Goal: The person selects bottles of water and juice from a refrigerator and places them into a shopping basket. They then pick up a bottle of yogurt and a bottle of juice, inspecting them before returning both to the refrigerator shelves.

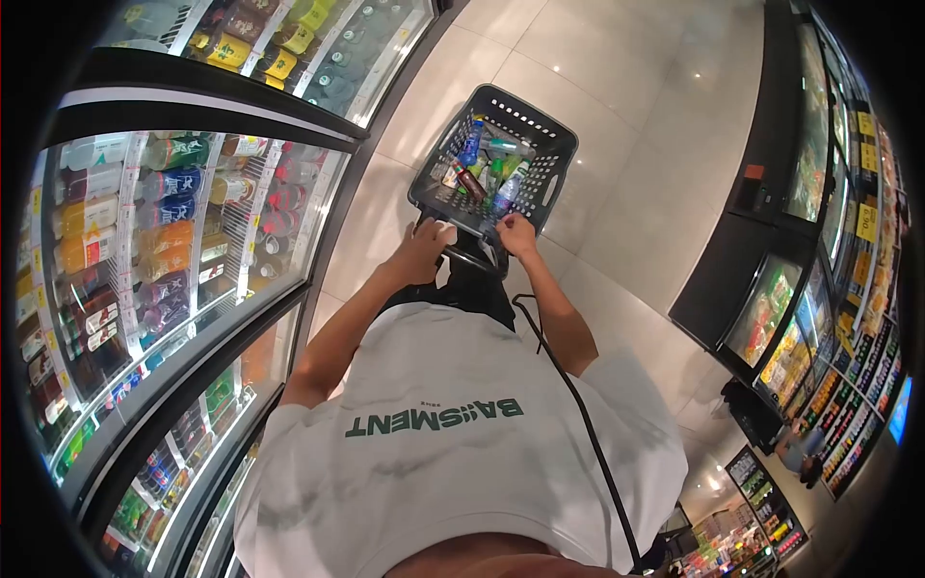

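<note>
A dark grey shopping basket (562, 135) with perforated walls stands in front of me in the head view. Inside it lie several packaged drinks, among them a blue-labelled bottle (471, 144), a dark reddish-brown bottle (470, 185) and a clear bottle with a blue-purple label (505, 195). My left hand (419, 252) is closed at the basket's near left corner, with a small white object (446, 233) at its fingers. My right hand (518, 234) is closed by the near right rim; what its fingers hold is hidden. A black basket handle (474, 260) shows between the hands.
Glass-fronted drink coolers (183, 212) line my left side. On the right are a black chiller cabinet (708, 279) and stocked shelves (858, 385). Pale floor tiles (617, 87) run between them. A black cable (588, 433) hangs along my right side.
</note>
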`<action>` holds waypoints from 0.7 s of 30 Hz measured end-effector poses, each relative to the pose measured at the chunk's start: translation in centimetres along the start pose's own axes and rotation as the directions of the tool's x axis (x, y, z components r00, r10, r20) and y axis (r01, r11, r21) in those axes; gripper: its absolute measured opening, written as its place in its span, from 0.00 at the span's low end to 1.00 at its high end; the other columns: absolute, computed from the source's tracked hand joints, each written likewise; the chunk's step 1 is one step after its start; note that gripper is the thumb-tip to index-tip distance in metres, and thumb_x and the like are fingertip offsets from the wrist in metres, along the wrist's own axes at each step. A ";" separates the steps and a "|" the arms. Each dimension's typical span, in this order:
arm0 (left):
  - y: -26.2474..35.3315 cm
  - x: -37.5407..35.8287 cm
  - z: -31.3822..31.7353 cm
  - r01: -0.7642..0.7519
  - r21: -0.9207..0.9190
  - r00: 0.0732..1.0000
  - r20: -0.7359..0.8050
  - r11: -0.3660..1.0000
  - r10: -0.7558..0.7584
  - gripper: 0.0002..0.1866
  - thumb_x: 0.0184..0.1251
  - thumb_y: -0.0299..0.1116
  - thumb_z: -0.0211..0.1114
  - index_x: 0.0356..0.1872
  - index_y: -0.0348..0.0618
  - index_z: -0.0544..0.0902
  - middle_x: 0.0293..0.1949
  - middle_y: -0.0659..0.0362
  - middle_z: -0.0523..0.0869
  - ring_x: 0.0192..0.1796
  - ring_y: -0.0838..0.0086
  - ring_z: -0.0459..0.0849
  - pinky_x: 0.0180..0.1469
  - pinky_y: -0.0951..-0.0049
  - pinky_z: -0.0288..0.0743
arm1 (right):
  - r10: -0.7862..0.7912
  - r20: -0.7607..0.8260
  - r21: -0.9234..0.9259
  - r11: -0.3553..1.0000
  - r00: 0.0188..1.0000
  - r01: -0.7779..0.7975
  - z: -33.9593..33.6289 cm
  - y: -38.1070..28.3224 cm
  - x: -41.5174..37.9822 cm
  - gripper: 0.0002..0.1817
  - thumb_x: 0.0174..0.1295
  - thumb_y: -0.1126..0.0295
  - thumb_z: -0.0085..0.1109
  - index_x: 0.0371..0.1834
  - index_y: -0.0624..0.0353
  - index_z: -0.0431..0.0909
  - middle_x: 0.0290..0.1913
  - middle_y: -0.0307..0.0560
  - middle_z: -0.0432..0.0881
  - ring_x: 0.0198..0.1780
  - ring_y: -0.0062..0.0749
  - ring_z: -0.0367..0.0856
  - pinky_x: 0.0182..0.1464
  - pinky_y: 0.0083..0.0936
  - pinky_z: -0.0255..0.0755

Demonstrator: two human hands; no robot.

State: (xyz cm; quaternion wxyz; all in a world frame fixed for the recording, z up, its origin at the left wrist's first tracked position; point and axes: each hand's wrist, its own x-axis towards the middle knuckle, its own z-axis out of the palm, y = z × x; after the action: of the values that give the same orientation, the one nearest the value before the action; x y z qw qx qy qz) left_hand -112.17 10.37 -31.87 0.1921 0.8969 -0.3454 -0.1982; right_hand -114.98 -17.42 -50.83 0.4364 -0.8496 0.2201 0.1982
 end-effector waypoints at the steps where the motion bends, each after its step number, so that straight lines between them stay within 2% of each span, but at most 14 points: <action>1: 0.0 0.4 1.3 -0.002 0.046 0.993 0.118 0.999 -0.004 0.36 0.49 0.26 0.74 0.65 0.42 0.74 0.58 0.47 0.79 0.66 0.49 0.75 0.71 0.47 0.63 | -0.007 0.028 0.047 0.999 1.000 0.006 -1.3 -3.0 -2.3 0.17 0.62 0.64 0.64 0.47 0.66 0.82 0.33 0.50 0.88 0.28 0.32 0.88 0.35 0.29 0.81; 3: -0.7 1.6 3.3 -0.025 0.148 0.942 0.334 0.989 -0.026 0.32 0.48 0.27 0.73 0.59 0.41 0.77 0.56 0.50 0.82 0.64 0.53 0.77 0.69 0.47 0.64 | -0.042 0.107 0.159 0.987 0.993 0.025 -1.3 -5.5 -4.7 0.18 0.64 0.61 0.64 0.49 0.64 0.81 0.34 0.47 0.87 0.30 0.26 0.87 0.37 0.26 0.80; 4: -1.7 2.0 5.2 -0.062 0.159 0.974 0.226 0.985 0.025 0.24 0.48 0.29 0.73 0.51 0.40 0.80 0.48 0.50 0.88 0.58 0.55 0.84 0.65 0.48 0.70 | -0.068 0.140 0.167 0.985 0.988 0.044 -1.2 -6.5 -6.3 0.20 0.63 0.56 0.66 0.49 0.62 0.83 0.36 0.48 0.88 0.37 0.30 0.88 0.42 0.29 0.80; 5: -2.5 2.7 5.6 -0.056 0.107 0.976 0.218 0.993 0.031 0.19 0.50 0.29 0.70 0.46 0.40 0.82 0.43 0.49 0.89 0.52 0.56 0.88 0.60 0.50 0.74 | -0.100 0.176 0.170 0.983 0.979 0.070 -1.4 -8.1 -8.2 0.23 0.63 0.51 0.69 0.48 0.61 0.84 0.38 0.50 0.89 0.43 0.34 0.89 0.47 0.32 0.80; 6: -3.2 3.2 5.8 -0.051 0.054 0.976 0.213 0.997 0.038 0.14 0.53 0.30 0.68 0.42 0.40 0.84 0.38 0.48 0.91 0.45 0.56 0.91 0.55 0.53 0.79 | -0.111 0.258 0.122 0.989 0.960 0.082 -2.3 -10.7 -10.6 0.26 0.64 0.49 0.69 0.53 0.60 0.83 0.40 0.50 0.89 0.44 0.33 0.88 0.49 0.29 0.80; 7: -3.6 3.8 5.7 -0.076 0.066 0.973 0.223 0.995 0.059 0.15 0.51 0.31 0.69 0.41 0.40 0.85 0.36 0.48 0.91 0.42 0.56 0.91 0.50 0.55 0.81 | -0.166 0.358 0.055 0.986 0.919 0.157 -2.1 -11.2 -11.9 0.30 0.62 0.47 0.70 0.57 0.59 0.80 0.45 0.52 0.88 0.47 0.39 0.88 0.52 0.33 0.79; 8: -3.8 4.5 5.4 -0.100 0.086 0.971 0.225 0.991 0.079 0.15 0.50 0.33 0.71 0.41 0.41 0.86 0.35 0.48 0.91 0.39 0.56 0.92 0.46 0.58 0.83 | -0.302 0.264 -0.031 0.947 0.916 0.321 -1.7 -11.9 -13.3 0.32 0.58 0.49 0.72 0.60 0.57 0.78 0.46 0.54 0.87 0.46 0.45 0.87 0.50 0.38 0.79; 9: -3.6 5.1 5.0 -0.121 0.057 0.969 0.223 0.991 0.105 0.17 0.49 0.36 0.72 0.41 0.41 0.88 0.35 0.48 0.91 0.40 0.56 0.92 0.45 0.55 0.84 | -0.464 0.153 -0.261 0.833 0.872 0.489 -0.6 -11.1 -13.5 0.33 0.55 0.50 0.73 0.60 0.57 0.76 0.47 0.62 0.86 0.49 0.56 0.86 0.53 0.46 0.79; 10: -3.3 5.6 4.1 -0.165 0.081 0.951 0.279 0.983 0.136 0.17 0.51 0.37 0.71 0.42 0.42 0.88 0.35 0.49 0.91 0.40 0.57 0.92 0.43 0.55 0.84 | -0.316 0.147 -0.439 0.828 0.937 0.348 -0.8 -12.8 -14.1 0.30 0.54 0.53 0.73 0.55 0.57 0.77 0.45 0.63 0.86 0.47 0.59 0.86 0.49 0.49 0.80; 12: -3.5 6.7 3.4 -0.198 0.082 0.954 0.245 0.977 0.173 0.16 0.52 0.35 0.69 0.42 0.41 0.88 0.33 0.49 0.91 0.38 0.56 0.92 0.41 0.54 0.84 | -0.188 0.003 -0.569 0.808 0.982 0.156 0.4 -12.2 -12.2 0.22 0.54 0.56 0.73 0.44 0.58 0.79 0.36 0.59 0.87 0.37 0.58 0.88 0.39 0.50 0.81; 13: -3.8 7.3 3.0 -0.201 0.067 0.959 0.216 0.977 0.182 0.16 0.51 0.35 0.69 0.41 0.40 0.87 0.32 0.49 0.91 0.37 0.55 0.92 0.41 0.54 0.84 | -0.105 -0.052 -0.620 0.783 0.993 0.050 0.2 -13.0 -11.3 0.19 0.52 0.58 0.73 0.41 0.58 0.80 0.33 0.57 0.87 0.35 0.57 0.88 0.39 0.50 0.81; 15: -4.3 8.7 2.5 -0.203 0.045 0.967 0.163 0.978 0.194 0.14 0.50 0.34 0.68 0.38 0.38 0.86 0.30 0.48 0.90 0.35 0.53 0.92 0.41 0.54 0.84 | -0.215 -0.169 -0.608 0.791 0.962 0.070 -0.1 -12.9 -9.6 0.16 0.50 0.61 0.72 0.36 0.56 0.79 0.31 0.55 0.87 0.34 0.54 0.88 0.38 0.50 0.81; 18: -4.0 10.2 1.6 -0.222 0.043 0.969 0.121 0.974 0.215 0.12 0.50 0.32 0.67 0.35 0.37 0.85 0.29 0.47 0.90 0.34 0.53 0.91 0.39 0.54 0.84 | -0.220 -0.194 -0.627 0.777 0.956 0.051 -1.1 -12.6 -8.1 0.15 0.48 0.61 0.71 0.35 0.54 0.79 0.31 0.52 0.88 0.33 0.51 0.89 0.37 0.48 0.81; 21: -3.1 12.6 2.1 -0.227 0.025 0.969 0.104 0.974 0.223 0.12 0.52 0.31 0.66 0.37 0.37 0.85 0.28 0.47 0.90 0.33 0.52 0.91 0.39 0.53 0.84 | -0.201 -0.212 -0.675 0.738 0.956 0.005 -3.7 -12.7 -6.9 0.14 0.47 0.61 0.72 0.35 0.53 0.80 0.31 0.50 0.88 0.34 0.49 0.89 0.37 0.46 0.81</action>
State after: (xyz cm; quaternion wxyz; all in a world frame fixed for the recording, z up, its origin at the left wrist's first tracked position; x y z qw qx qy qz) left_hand -102.89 3.31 -38.00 0.1791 0.8444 -0.4576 -0.2134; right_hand -113.18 -12.42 -36.88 0.0793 -0.9789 0.1443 0.1207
